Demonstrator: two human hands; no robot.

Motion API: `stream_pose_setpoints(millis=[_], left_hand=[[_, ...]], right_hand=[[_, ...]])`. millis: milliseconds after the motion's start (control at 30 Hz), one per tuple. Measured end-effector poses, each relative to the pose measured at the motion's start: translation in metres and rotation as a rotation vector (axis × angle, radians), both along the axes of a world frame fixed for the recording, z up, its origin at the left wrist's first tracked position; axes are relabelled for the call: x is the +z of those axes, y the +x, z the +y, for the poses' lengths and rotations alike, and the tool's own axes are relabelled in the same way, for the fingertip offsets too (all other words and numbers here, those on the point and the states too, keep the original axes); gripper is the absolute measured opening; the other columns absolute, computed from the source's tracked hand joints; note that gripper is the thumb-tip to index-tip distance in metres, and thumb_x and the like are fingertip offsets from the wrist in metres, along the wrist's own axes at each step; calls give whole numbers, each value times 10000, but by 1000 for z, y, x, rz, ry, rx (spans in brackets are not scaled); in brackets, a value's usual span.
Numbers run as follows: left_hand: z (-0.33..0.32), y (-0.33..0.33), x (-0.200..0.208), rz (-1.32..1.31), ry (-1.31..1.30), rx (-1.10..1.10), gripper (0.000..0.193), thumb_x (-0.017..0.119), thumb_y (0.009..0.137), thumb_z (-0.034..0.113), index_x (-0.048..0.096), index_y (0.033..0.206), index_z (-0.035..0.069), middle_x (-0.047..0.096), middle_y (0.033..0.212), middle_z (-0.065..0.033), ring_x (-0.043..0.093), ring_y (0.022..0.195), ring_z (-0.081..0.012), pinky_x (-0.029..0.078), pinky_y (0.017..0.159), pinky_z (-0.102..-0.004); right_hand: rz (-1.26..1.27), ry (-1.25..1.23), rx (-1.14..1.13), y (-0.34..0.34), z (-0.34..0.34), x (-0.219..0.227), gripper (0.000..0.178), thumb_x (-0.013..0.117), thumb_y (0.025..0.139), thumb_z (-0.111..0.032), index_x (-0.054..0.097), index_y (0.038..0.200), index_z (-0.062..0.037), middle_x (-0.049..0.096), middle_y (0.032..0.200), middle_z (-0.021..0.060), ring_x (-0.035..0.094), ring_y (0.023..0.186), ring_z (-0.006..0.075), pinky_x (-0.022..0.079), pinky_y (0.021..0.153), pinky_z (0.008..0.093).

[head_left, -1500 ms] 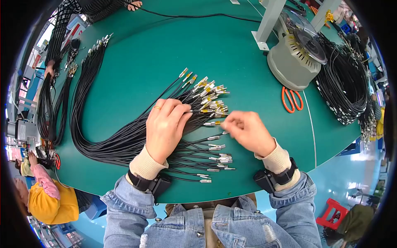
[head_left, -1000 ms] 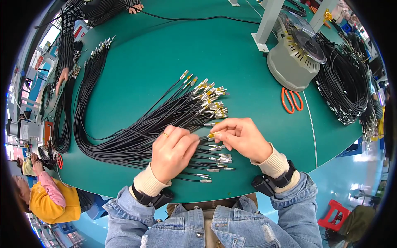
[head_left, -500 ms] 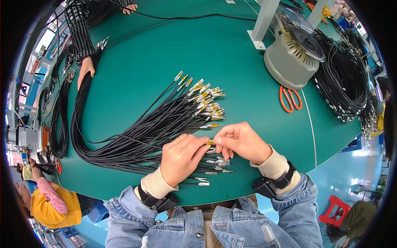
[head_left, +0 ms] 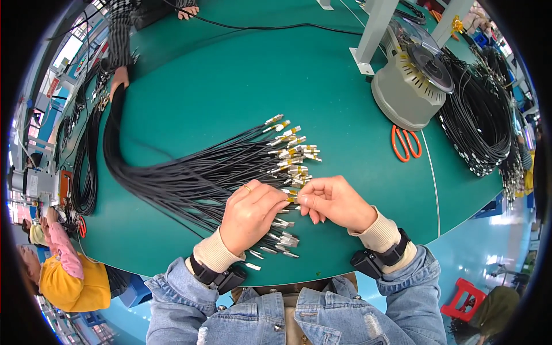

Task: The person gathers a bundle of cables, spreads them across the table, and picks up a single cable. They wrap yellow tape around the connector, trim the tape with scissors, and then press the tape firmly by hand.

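Note:
A large bundle of black cables (head_left: 172, 172) fans out over the green table, its silvery metal connectors (head_left: 290, 155) pointing right; several carry yellow tape. At the near edge of the fan, my left hand (head_left: 250, 213) pinches one cable connector just behind its tip. My right hand (head_left: 336, 201) meets it from the right, thumb and forefinger closed on the yellow tape (head_left: 292, 200) around that connector. More bare connectors (head_left: 282, 238) lie just below my fingers. At the far left, a co-worker's hand (head_left: 119, 80) grips the bent end of the bundle.
A grey machine with a dark reel (head_left: 407, 92) stands at the back right beside a metal post (head_left: 374, 37). Orange-handled scissors (head_left: 406, 144) lie before it. Coiled black cables (head_left: 474, 115) fill the right edge. Another cable bundle (head_left: 86, 167) lies at left. A person in yellow (head_left: 75, 282) sits lower left.
The co-worker's hand has pulled the bundle slightly up and away, and the cables have shifted and bunched closer together. My hands stay pinched on the taped connector, almost in place.

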State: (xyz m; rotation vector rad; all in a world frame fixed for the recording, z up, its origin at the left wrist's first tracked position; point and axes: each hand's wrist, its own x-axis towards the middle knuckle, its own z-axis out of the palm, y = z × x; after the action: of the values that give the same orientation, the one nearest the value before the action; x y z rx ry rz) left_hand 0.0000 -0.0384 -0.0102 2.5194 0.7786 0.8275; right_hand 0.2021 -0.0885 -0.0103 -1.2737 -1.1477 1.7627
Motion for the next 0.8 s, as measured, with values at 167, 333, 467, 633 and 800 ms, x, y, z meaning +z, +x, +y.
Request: stream_pose_setpoints(millis=[167, 333, 467, 633, 800], left_hand=[[11, -22, 9, 61, 82, 38, 151, 713, 693, 55, 612, 805, 62, 602, 782, -47, 568, 766, -232, 460, 735, -337], [32, -62, 20, 194, 205, 47, 163, 704, 690, 63, 600, 816, 68, 596, 794, -36, 555, 844, -232, 440, 810, -357], [36, -96, 25, 265, 182, 75, 167, 700, 688, 63, 599, 822, 66, 598, 829, -45, 551, 895, -232, 439, 830, -372], [36, -105, 19, 136, 303, 259, 152, 689, 709, 47, 596, 829, 48, 590, 907, -66, 568, 882, -244, 463, 789, -362], [31, -100, 3, 113, -88, 369, 193, 659, 739, -14, 586, 912, 33, 559, 1058, -119, 563, 992, -293, 489, 777, -355]], right_hand=[[-44, 61, 64, -5, -1, -3, 162, 550, 916, -129, 613, 956, 15, 628, 757, 41, 556, 583, 69, 433, 486, 205], [-102, 7, 80, -3, -1, 0, 160, 554, 912, -105, 627, 986, 16, 630, 781, 46, 558, 613, 67, 445, 509, 196], [-117, 29, 80, -5, -1, 1, 161, 551, 910, -100, 631, 971, 25, 631, 781, 48, 557, 610, 67, 448, 506, 194], [-146, 74, 84, -4, -2, 0, 179, 545, 913, -122, 621, 963, 32, 630, 785, 44, 555, 599, 66, 446, 491, 208], [-142, 88, 82, -4, -2, -5, 184, 540, 918, -116, 623, 981, 35, 628, 786, 46, 559, 601, 69, 448, 493, 210]])
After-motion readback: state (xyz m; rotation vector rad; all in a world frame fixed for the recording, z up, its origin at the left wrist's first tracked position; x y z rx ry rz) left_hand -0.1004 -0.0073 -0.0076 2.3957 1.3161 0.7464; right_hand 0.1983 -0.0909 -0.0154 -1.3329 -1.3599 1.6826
